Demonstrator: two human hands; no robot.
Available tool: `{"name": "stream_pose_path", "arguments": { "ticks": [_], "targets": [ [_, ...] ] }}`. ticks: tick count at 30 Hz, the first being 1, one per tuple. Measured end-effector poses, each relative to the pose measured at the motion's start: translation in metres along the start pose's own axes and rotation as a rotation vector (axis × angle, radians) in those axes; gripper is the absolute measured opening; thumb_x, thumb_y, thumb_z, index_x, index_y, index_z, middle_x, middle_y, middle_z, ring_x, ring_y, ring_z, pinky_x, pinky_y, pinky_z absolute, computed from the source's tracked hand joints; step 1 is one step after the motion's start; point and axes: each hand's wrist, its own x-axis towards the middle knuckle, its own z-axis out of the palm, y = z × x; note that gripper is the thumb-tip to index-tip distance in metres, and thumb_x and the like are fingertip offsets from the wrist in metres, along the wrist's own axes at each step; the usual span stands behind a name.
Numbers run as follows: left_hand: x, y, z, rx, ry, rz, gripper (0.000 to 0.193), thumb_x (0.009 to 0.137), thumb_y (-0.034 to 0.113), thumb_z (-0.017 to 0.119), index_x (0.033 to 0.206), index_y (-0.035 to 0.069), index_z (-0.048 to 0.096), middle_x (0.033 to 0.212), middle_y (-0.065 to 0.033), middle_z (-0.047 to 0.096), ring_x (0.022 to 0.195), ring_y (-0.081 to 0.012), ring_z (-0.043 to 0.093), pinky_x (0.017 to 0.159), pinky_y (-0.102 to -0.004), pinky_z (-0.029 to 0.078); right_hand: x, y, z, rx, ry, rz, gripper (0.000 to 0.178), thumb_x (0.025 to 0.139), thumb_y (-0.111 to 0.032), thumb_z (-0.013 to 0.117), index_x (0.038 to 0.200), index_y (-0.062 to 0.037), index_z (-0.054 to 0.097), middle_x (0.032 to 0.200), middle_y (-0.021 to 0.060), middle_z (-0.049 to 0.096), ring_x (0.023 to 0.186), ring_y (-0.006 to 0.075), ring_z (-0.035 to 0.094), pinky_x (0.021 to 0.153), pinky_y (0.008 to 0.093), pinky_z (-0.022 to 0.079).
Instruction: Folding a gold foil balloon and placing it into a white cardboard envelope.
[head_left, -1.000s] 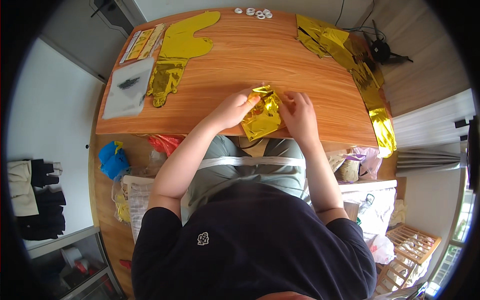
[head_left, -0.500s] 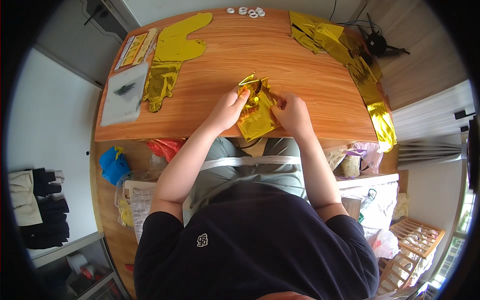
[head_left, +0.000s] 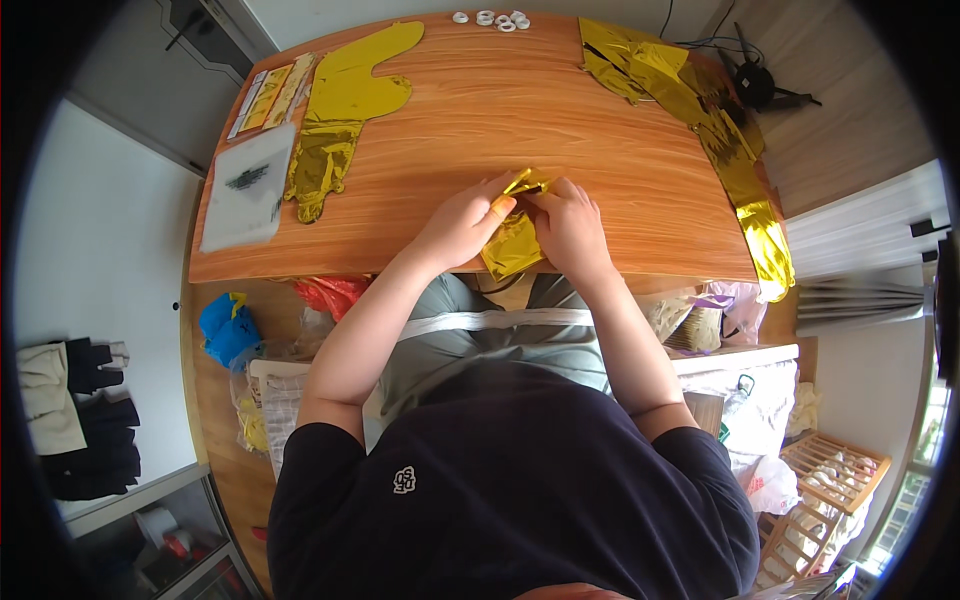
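Between my two hands is a folded gold foil balloon (head_left: 514, 246), at the near edge of the wooden table (head_left: 450, 130). My left hand (head_left: 468, 222) grips its left side, thumb laid on top of the foil. On the other side my right hand (head_left: 570, 226) has its fingers curled onto the upper right part, close to the left fingertips. Both hands cover much of the upper foil, and its lower corner hangs toward my lap.
Flat gold foil balloons lie at the left (head_left: 345, 100) and along the right edge (head_left: 700, 100). A translucent plastic bag (head_left: 246, 190) and printed packets (head_left: 270, 98) are on the left. White rolls (head_left: 505, 22) sit at the back, a black device (head_left: 754, 86) at the far right.
My hands have come closer together over the foil. The right hand moved up and left, and the foil's upper part is now folded down between the fingers.
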Motion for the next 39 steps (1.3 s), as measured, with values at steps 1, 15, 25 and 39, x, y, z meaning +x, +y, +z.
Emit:
{"name": "stream_pose_path", "arguments": {
  "ticks": [1,15,25,39],
  "targets": [
    [0.000,0.005,0.000,0.210,-0.032,0.036,0.046,0.112,0.028,0.046,0.152,0.006,0.050,0.143,-0.0241,0.062,0.136,-0.0388,0.057,0.117,-0.0432,0.043,0.001,0.003,-0.002,0.049,-0.011,0.006,0.030,0.086,-0.002,0.065,0.112,-0.0091,0.079,0.099,0.0131,0.066,0.097,0.0365,0.065,0.086,0.0461,0.053],
    [0.001,0.005,-0.017,0.439,-0.318,0.156,0.054,0.112,0.030,0.045,0.160,0.006,0.040,0.163,-0.0177,0.044,0.154,-0.0336,0.036,0.129,-0.0480,0.025,-0.044,-0.002,-0.028,0.293,0.099,0.212,0.035,0.091,-0.003,0.073,0.126,-0.0020,0.067,0.101,0.0162,0.076,0.086,0.0275,0.075,0.077,0.0345,0.060],
    [0.000,0.004,-0.024,0.545,-0.410,0.267,0.057,0.110,0.032,0.049,0.164,0.018,0.036,0.168,-0.0126,0.038,0.158,-0.0305,0.030,0.130,-0.0507,0.022,-0.048,-0.002,-0.017,0.085,0.240,0.061,0.020,0.090,-0.006,0.074,0.109,-0.0058,0.069,0.090,0.0089,0.076,0.084,0.0289,0.071,0.079,0.0412,0.055],
    [0.004,0.025,0.005,0.736,-0.286,0.143,0.047,0.102,0.030,0.064,0.148,0.023,0.059,0.164,-0.0103,0.044,0.153,-0.0305,0.039,0.127,-0.0631,0.020,-0.057,-0.001,-0.038,0.355,0.065,0.204,0.022,0.093,0.000,0.070,0.115,-0.0002,0.066,0.103,0.0152,0.078,0.091,0.0256,0.077,0.079,0.0339,0.060]
  ]
}}
